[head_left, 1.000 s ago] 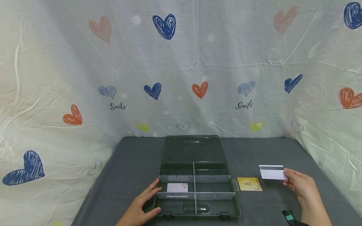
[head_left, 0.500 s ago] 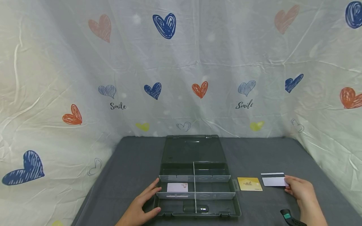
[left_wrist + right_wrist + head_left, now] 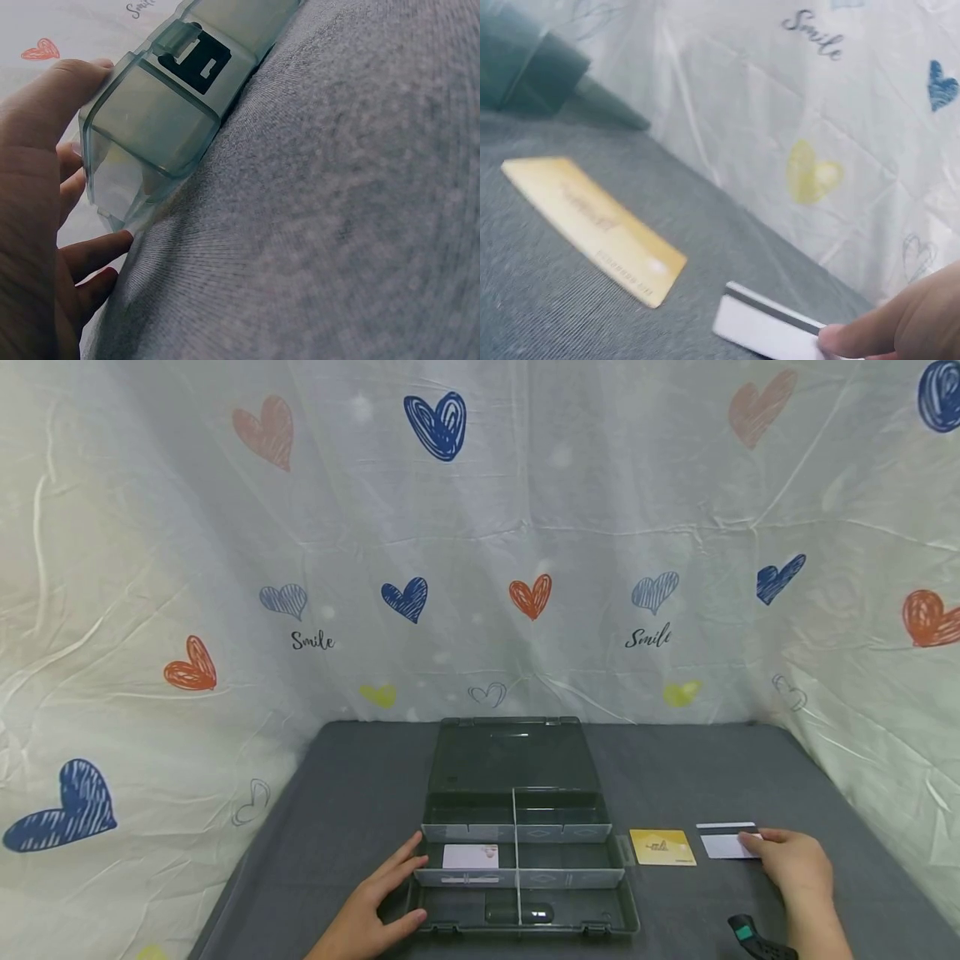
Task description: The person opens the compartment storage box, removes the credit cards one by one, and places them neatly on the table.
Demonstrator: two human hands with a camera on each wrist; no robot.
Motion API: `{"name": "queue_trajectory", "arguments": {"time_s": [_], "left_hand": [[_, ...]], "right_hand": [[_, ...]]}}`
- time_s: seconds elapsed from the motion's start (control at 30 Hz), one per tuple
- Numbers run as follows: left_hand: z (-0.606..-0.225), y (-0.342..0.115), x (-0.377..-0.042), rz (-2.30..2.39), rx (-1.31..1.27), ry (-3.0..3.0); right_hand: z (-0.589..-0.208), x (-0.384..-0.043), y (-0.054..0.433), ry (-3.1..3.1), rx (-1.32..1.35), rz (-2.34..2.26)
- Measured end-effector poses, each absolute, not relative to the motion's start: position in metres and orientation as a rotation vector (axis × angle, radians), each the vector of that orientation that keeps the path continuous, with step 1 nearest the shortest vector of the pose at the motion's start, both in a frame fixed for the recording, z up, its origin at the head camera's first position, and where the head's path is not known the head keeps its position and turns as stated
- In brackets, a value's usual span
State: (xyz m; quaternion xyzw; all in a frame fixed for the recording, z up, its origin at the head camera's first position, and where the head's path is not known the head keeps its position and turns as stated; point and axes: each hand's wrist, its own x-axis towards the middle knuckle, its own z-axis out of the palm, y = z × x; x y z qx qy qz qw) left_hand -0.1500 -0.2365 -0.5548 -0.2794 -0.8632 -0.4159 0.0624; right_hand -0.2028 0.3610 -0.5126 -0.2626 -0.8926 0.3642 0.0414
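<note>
My right hand (image 3: 797,867) pinches a white magnetic-stripe card (image 3: 726,845) by its right end, thumb on top, low over the cloth. In the right wrist view the thumb lies on the face of this card (image 3: 769,324). To its left, apart from it, a yellow card (image 3: 663,847) lies flat. My left hand (image 3: 369,902) rests at the left side of a dark translucent divided box (image 3: 573,902), fingers spread and fairly straight, touching its edge. The left wrist view has the thumb on a corner of the box (image 3: 154,120).
The lid (image 3: 517,756) of the box lies back behind it. In a left compartment sits a white card (image 3: 470,857); a dark oblong object (image 3: 537,914) is at the front. A black strap with a teal patch (image 3: 744,933) is by the right wrist. Heart-print curtain (image 3: 480,543) surrounds the grey tablecloth (image 3: 360,785).
My right hand has lowered the white magnetic-stripe card toward the cloth, to the right of the yellow card, and its thumb now lies further over the card. The left hand has stayed put.
</note>
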Motion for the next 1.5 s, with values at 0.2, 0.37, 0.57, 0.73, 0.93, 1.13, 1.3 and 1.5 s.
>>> {"name": "queue_trajectory", "arguments": {"time_s": [0.2,0.37,0.57,0.73,0.93,1.13,1.3,1.5], "left_hand": [[-0.555,-0.237,-0.150,-1.237,-0.861,-2.600],[-0.554,-0.236,-0.150,-1.218,-0.886,-2.589],[-0.552,-0.235,-0.149,-1.246,-0.843,-2.609],[-0.552,-0.235,-0.149,-1.289,-0.805,-2.628],[-0.551,-0.235,-0.149,-1.262,-0.838,-2.618],[-0.551,-0.235,-0.149,-1.267,-0.816,-2.628],[-0.550,-0.235,-0.149,-1.246,-0.828,-2.622],[-0.551,-0.234,-0.147,-1.193,-0.853,-2.604]], "right_hand": [[-0.517,-0.203,0.355,-2.810,-0.801,0.849],[-0.519,-0.205,0.354,-2.826,-0.826,0.803],[-0.518,-0.205,0.352,-2.829,-0.811,0.785],[-0.515,-0.204,0.351,-2.854,-0.781,0.746],[-0.505,-0.203,0.350,-2.883,-0.738,0.766],[-0.483,-0.203,0.343,-2.897,-0.656,0.928],[-0.460,-0.200,0.335,-2.919,-0.560,1.121],[-0.436,-0.193,0.316,-2.942,-0.381,1.357]]}}
